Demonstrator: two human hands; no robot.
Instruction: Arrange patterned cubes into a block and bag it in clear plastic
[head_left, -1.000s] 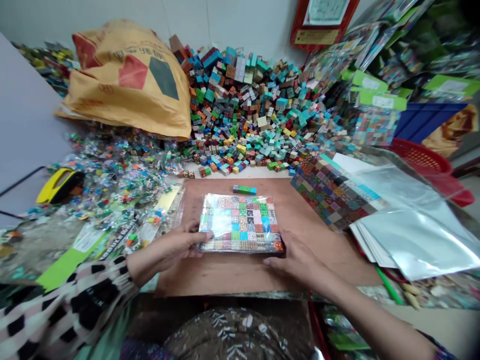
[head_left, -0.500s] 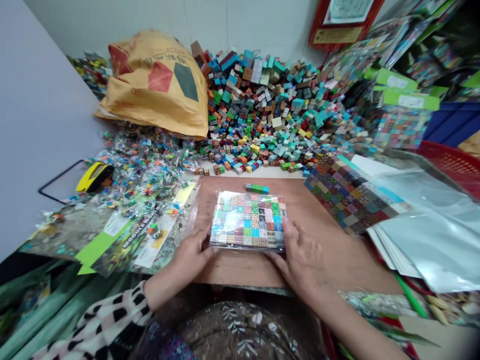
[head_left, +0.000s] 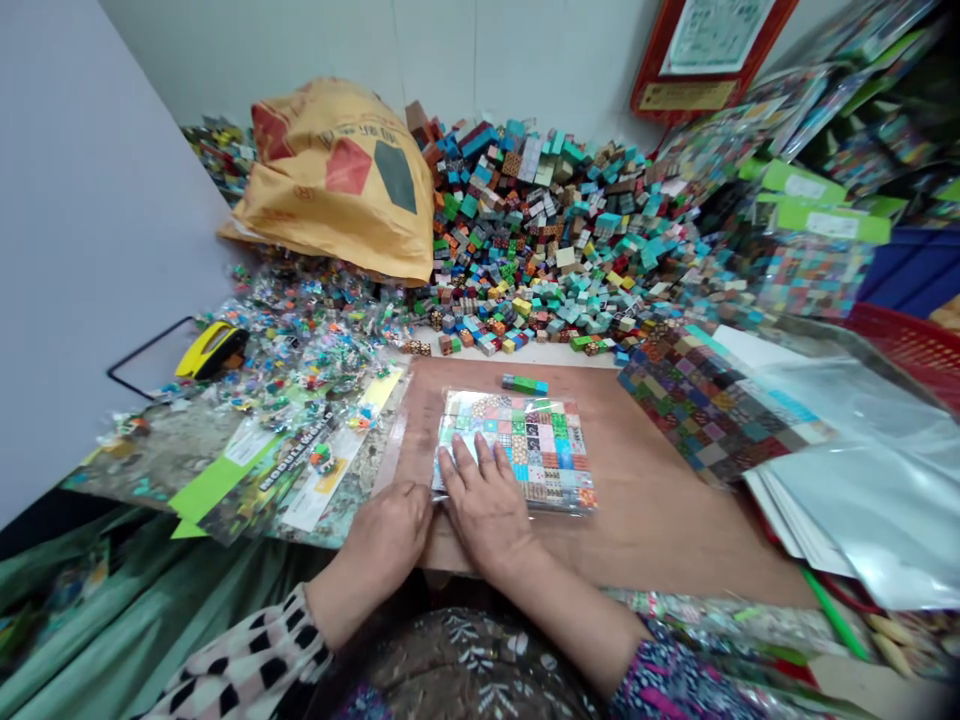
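Your right hand (head_left: 489, 508) lies spread over the left part of the wrapped block pack (head_left: 553, 450).
The pack sits on the brown board (head_left: 667, 510), long axis left to right, extending right of that hand; your left hand (head_left: 391, 525) curls by its near-left corner, its pinch hidden.

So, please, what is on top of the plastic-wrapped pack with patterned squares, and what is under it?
The right hand rests spread on its near left part, hiding the patterns there. The brown board shows around the wrapped pack; what lies directly beneath is covered.
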